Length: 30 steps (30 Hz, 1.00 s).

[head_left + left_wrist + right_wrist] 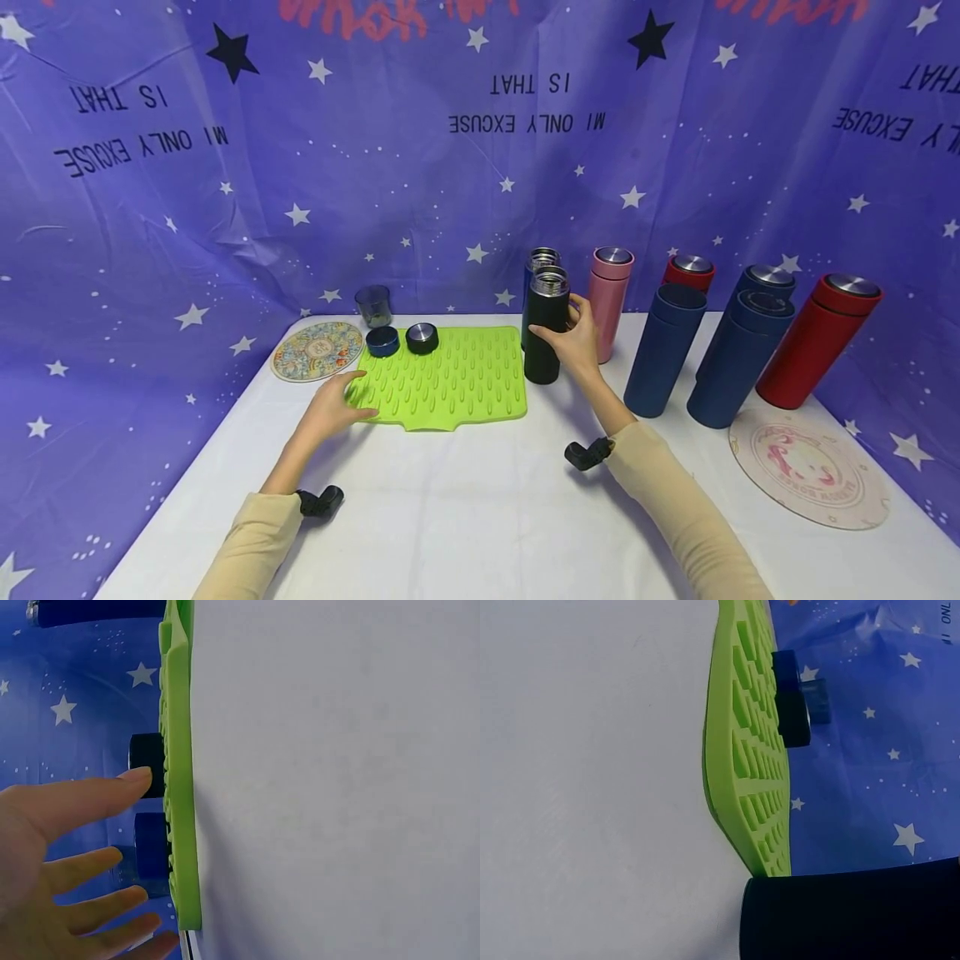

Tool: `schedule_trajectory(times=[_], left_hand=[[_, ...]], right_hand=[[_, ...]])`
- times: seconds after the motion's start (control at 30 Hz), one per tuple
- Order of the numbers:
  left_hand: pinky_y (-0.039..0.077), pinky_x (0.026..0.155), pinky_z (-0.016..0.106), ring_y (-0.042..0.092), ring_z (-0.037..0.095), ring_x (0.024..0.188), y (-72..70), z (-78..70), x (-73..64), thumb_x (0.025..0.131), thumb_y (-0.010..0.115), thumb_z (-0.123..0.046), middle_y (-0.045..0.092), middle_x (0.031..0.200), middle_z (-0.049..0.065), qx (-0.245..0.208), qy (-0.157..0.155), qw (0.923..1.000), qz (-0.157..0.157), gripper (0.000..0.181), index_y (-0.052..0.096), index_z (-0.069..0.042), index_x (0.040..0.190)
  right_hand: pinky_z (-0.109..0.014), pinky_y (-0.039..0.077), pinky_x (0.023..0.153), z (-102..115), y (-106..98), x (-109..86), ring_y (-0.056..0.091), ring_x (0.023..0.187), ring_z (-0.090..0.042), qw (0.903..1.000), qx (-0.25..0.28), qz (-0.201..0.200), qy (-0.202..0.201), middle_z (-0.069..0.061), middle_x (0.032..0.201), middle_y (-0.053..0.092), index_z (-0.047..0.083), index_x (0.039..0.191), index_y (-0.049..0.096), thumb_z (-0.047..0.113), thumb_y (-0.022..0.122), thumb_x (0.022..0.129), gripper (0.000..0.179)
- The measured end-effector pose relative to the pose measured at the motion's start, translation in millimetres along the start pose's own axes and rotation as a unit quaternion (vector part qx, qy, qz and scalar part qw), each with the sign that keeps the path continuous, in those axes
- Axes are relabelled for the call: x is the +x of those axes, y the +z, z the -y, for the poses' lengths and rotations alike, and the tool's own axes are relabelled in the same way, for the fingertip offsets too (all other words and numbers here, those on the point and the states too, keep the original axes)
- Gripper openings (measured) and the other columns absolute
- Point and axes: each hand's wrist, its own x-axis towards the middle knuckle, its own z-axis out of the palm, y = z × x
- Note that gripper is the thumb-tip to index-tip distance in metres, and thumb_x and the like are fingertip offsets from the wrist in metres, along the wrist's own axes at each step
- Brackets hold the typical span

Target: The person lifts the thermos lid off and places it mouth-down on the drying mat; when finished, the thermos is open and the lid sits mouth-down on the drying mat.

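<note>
My right hand (579,337) holds an upright black thermos bottle (546,329) with no lid on it, fingers round its right side, by the right edge of a green ribbed mat (457,375). In the right wrist view, only the lower part of the black bottle (847,913) shows, the hand out of sight. My left hand (330,408) hovers at the mat's left end, fingers spread, with nothing in its grasp. Two bottle lids stand at the mat's back left: a blue lid (382,342) and a black lid (422,338). Behind the black bottle is an open blue bottle (531,265), partly hidden.
A pink bottle (609,300) stands right of the right hand. Farther right are blue bottles (663,358) and red bottles (813,346), lids on. A clear cup (373,306) and a patterned round mat (317,352) lie back left; a pale round mat (810,468) lies front right.
</note>
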Motion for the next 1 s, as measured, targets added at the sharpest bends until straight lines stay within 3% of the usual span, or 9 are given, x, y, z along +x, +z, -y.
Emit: schedule_trajectory(times=[0.23,0.4,0.57,0.73,0.87,1.0], left_hand=[[0.033,0.104,0.061,0.041,0.052,0.123,-3.3,1.5,-7.1,0.072,0.085,-0.021,0.046,0.133,0.035,-0.015,-0.018,0.9994,0.027,0.079,0.046,0.01,0.134],[0.034,0.104,0.06,0.041,0.052,0.124,-2.2,5.1,-9.3,0.073,0.084,-0.019,0.047,0.133,0.033,-0.022,-0.017,0.9986,0.045,0.079,0.046,0.01,0.135],[0.036,0.101,0.061,0.043,0.052,0.121,-1.2,8.8,-9.8,0.073,0.084,-0.02,0.049,0.131,0.033,-0.016,-0.015,0.9991,0.036,0.076,0.048,0.009,0.134],[0.035,0.102,0.061,0.043,0.052,0.122,0.3,11.0,-10.3,0.075,0.083,-0.022,0.049,0.131,0.034,-0.012,-0.018,0.9991,0.035,0.075,0.048,0.01,0.132],[0.035,0.103,0.06,0.042,0.051,0.123,1.4,10.9,-10.9,0.075,0.082,-0.022,0.049,0.131,0.034,-0.01,-0.02,0.9993,0.03,0.073,0.049,0.01,0.132],[0.035,0.102,0.06,0.043,0.051,0.122,1.9,9.8,-10.6,0.074,0.082,-0.021,0.05,0.129,0.034,-0.009,-0.015,0.9996,0.024,0.073,0.049,0.011,0.131]], right_hand=[[-0.048,0.041,0.104,5.5,-2.2,-3.0,0.053,0.121,-0.033,0.9994,0.023,0.026,-0.004,-0.022,0.131,0.055,0.002,0.138,0.038,0.014,0.086,0.072,0.083],[-0.055,0.037,0.105,31.0,-11.2,-18.6,0.049,0.124,-0.041,0.9988,0.042,0.025,-0.003,-0.028,0.133,0.051,-0.005,0.138,0.039,0.002,0.08,0.077,0.073],[-0.054,0.036,0.105,46.0,-22.5,-32.2,0.047,0.125,-0.043,0.9988,0.043,0.0,-0.025,-0.028,0.134,0.05,-0.009,0.134,0.044,-0.002,0.076,0.08,0.064],[-0.055,0.037,0.104,48.3,-35.1,-39.0,0.048,0.124,-0.043,0.9972,0.032,-0.052,-0.042,-0.028,0.131,0.053,-0.009,0.13,0.05,-0.003,0.076,0.08,0.057],[-0.055,0.036,0.105,39.1,-44.1,-35.8,0.046,0.127,-0.042,0.9945,0.027,-0.089,-0.047,-0.028,0.134,0.05,-0.008,0.131,0.05,-0.002,0.076,0.08,0.059],[-0.048,0.034,0.108,18.4,-49.8,-27.0,0.043,0.132,-0.034,0.9928,0.021,-0.111,-0.04,-0.019,0.143,0.045,-0.002,0.137,0.048,0.006,0.079,0.08,0.065]])
